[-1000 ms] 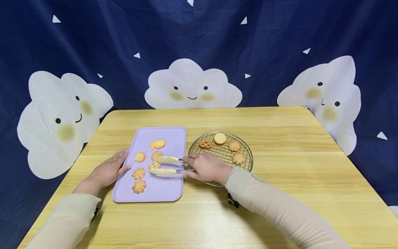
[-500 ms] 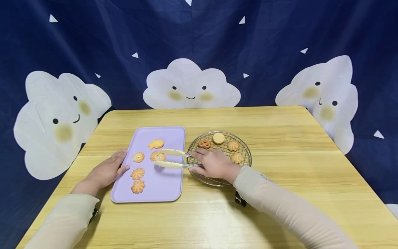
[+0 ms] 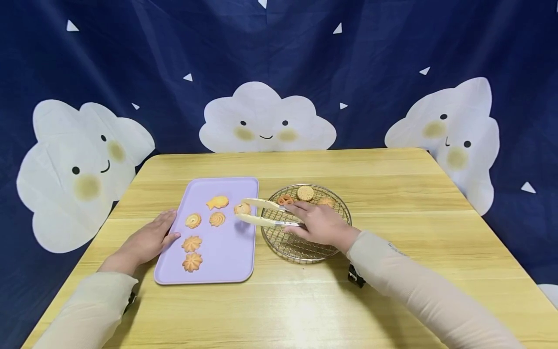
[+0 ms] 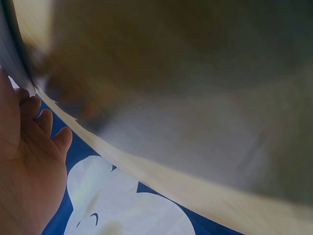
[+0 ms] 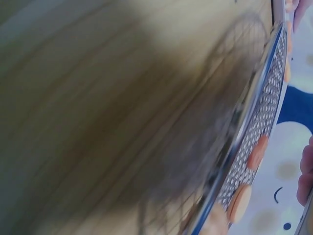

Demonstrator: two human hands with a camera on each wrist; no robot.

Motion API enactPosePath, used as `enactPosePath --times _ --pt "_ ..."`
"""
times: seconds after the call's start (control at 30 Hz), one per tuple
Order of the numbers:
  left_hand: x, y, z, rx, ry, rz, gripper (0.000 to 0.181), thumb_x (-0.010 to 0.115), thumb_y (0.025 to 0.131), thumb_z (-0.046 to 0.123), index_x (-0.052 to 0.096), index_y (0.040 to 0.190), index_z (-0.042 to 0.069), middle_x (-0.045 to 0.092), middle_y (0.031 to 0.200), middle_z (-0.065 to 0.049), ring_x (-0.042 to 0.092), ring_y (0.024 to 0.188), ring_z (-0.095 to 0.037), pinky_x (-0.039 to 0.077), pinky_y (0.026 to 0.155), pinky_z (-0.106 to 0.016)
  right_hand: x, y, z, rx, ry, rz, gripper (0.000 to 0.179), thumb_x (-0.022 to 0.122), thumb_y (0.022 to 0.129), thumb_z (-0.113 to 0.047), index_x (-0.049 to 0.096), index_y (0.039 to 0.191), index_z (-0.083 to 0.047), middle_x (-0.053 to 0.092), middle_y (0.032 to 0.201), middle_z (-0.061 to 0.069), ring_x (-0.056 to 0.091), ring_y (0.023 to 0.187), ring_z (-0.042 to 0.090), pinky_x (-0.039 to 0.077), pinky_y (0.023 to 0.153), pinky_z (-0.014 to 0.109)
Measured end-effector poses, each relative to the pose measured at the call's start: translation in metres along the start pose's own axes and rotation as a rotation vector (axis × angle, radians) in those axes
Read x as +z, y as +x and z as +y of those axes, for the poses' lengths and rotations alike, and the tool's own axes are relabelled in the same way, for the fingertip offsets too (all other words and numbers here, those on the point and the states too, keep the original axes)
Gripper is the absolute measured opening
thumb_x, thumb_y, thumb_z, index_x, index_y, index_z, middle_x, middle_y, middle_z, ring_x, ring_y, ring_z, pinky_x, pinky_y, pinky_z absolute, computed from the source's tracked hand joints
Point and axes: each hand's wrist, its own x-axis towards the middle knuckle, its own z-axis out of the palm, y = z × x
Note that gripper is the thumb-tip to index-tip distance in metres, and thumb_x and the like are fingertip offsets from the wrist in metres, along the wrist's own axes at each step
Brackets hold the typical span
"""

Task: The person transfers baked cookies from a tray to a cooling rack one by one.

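Note:
My right hand [image 3: 322, 224], above the wire rack [image 3: 279, 245], grips tongs [image 3: 258, 220] with cream tips. Between the tips is a round cookie [image 3: 242, 209], over the right part of the lilac tray [image 3: 226, 257]. My left hand [image 3: 146, 242] rests at the tray's left edge, thumb on the rim. On the tray lie a fish-shaped cookie [image 3: 217, 202], a ring cookie [image 3: 193, 220], a swirl cookie [image 3: 217, 219] and two flower-shaped cookies [image 3: 192, 253]. The left wrist view shows the left hand [image 4: 36, 161] from its palm side; only fingertips [image 5: 305, 178] show in the right.
A pretzel [image 3: 285, 199], a round biscuit [image 3: 305, 193] and a partly hidden flower-shaped cookie [image 3: 326, 201] lie on the rack's far side. Tray and rack stand side by side on a wooden table [image 3: 392, 203]. A blue cloth [image 3: 375, 58] with clouds hangs behind.
The right hand has carried the tongs and round cookie rightward and slightly away, off the middle of the tray, uncovering the swirl cookie. The left hand stays at the tray's edge.

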Motion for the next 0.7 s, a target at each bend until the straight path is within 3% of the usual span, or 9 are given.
enactPosePath --times 0.17,0.4,0.7 --pt "-0.001 0.0 0.0 -0.005 -0.002 -0.003 0.07 0.042 0.101 0.04 0.021 0.146 -0.01 0.022 0.15 -0.03 0.018 0.137 -0.046 0.019 0.11 -0.057 -0.005 -0.01 0.01 0.01 -0.007 0.034 0.063 0.064 0.088 -0.045 0.053 0.136 -0.006 0.06 0.122 0.018 0.068 0.073 0.028 0.058 0.067 0.041" --pt "-0.001 0.0 0.002 -0.014 -0.007 -0.011 0.072 0.041 0.101 0.043 0.021 0.147 -0.009 0.021 0.15 -0.029 0.018 0.137 -0.046 0.019 0.11 -0.057 -0.014 -0.023 0.025 0.042 -0.006 0.018 0.062 0.061 0.09 -0.046 0.053 0.135 -0.005 0.059 0.124 0.019 0.067 0.091 0.034 0.056 0.076 0.045" --pt "-0.002 -0.001 0.003 -0.019 -0.009 -0.012 0.072 0.041 0.101 0.043 0.021 0.146 -0.01 0.022 0.15 -0.029 0.018 0.137 -0.046 0.019 0.11 -0.057 -0.025 -0.043 0.043 0.096 -0.015 -0.04 0.062 0.061 0.091 -0.046 0.051 0.138 -0.007 0.057 0.128 0.019 0.067 0.087 0.035 0.057 0.066 0.044"
